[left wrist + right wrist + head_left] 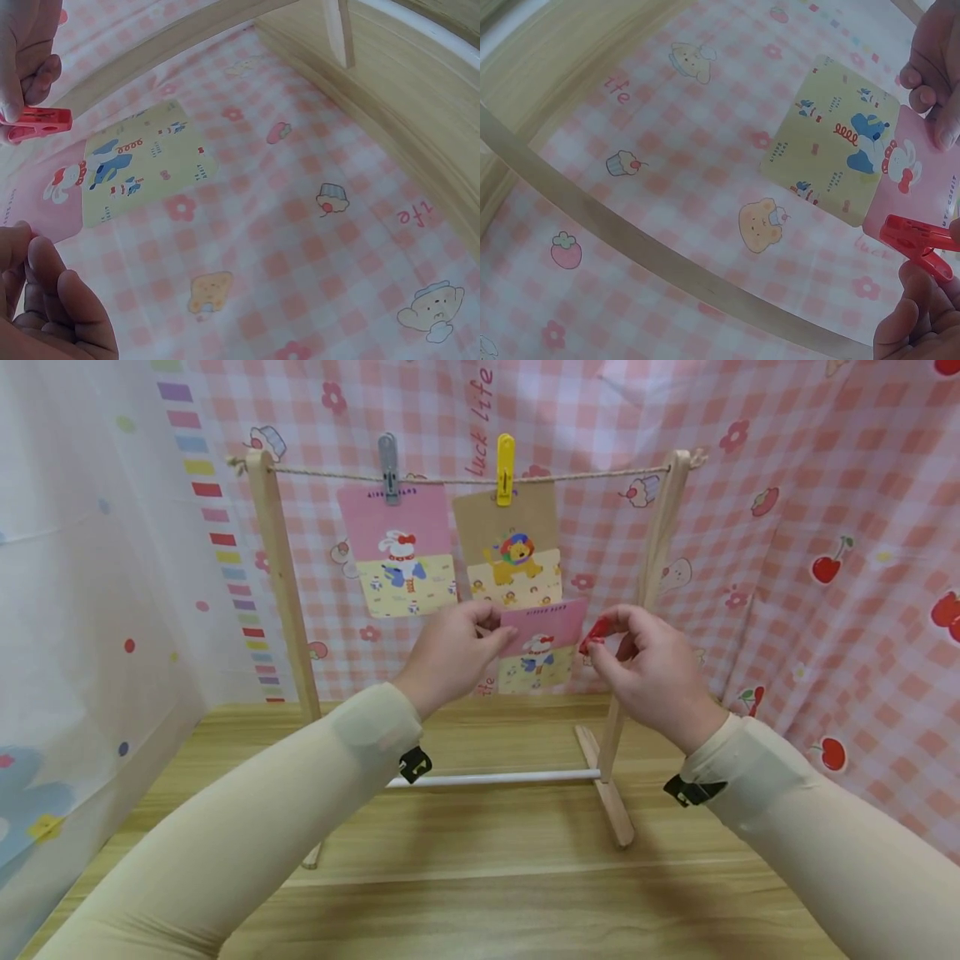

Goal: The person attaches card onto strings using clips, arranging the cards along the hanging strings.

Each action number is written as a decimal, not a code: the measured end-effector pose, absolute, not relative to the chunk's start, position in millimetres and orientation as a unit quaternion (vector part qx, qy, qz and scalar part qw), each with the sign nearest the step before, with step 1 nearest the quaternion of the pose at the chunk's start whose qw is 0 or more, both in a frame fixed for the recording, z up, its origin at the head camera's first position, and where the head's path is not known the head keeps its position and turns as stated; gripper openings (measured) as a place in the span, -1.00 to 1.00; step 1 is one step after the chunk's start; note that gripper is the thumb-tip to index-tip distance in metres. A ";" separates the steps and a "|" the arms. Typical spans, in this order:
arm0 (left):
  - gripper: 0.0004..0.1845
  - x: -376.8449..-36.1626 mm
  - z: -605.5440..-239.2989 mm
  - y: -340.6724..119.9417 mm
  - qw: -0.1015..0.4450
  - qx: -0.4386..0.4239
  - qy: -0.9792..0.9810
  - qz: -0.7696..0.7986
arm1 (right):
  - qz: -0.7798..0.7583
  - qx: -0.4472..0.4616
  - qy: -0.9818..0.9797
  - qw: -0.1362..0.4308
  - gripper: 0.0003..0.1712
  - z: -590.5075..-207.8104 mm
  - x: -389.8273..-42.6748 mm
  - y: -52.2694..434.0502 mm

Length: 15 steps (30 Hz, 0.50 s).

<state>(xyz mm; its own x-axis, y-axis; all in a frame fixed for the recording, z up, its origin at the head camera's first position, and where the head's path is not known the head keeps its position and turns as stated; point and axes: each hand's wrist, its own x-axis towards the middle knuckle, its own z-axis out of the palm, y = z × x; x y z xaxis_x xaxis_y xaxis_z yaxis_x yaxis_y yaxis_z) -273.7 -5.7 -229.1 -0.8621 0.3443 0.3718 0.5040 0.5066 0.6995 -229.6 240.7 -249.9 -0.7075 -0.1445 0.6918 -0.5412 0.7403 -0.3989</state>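
At the wooden rack (279,585) on the table (487,877), my left hand (450,652) pinched a pink card (542,643) below the string (465,479) while my right hand (652,672) gripped a red clip (596,633) beside its edge. Held by one corner, the card risked sagging or slipping before clipping.

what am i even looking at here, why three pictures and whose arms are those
These are a person's two bare hands, filmed at once by three cameras: one on the head, one on each wrist. On a wooden table stands a small wooden rack with a string across the top, where a grey peg and a yellow peg hold two picture cards. The left hand holds a third card by its edge. The right hand pinches a red peg beside it. The wrist views show that card and peg close up.
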 end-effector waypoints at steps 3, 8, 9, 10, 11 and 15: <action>-0.83 -274.4 -227.6 -4.1 0.096 -0.246 -0.862 -0.433 | 0.303 0.200 -0.872 0.329 -0.78 -248.7 -229.5 241.0; -0.83 -276.4 -226.4 -2.6 0.100 -0.243 -0.860 -0.438 | 0.304 0.203 -0.869 0.333 -0.79 -247.7 -229.3 241.4; -0.83 -276.5 -226.1 -2.3 0.099 -0.241 -0.860 -0.438 | 0.304 0.203 -0.869 0.333 -0.79 -247.5 -229.3 241.5; -0.83 -276.6 -225.8 -2.2 0.098 -0.240 -0.860 -0.438 | 0.305 0.202 -0.869 0.333 -0.79 -247.3 -229.4 241.6; -0.83 -276.7 -225.4 -2.2 0.097 -0.239 -0.861 -0.438 | 0.305 0.201 -0.869 0.333 -0.79 -247.2 -229.4 241.7; -0.82 -276.7 -223.8 -1.6 0.091 -0.235 -0.861 -0.441 | 0.305 0.200 -0.870 0.333 -0.79 -246.2 -229.8 242.1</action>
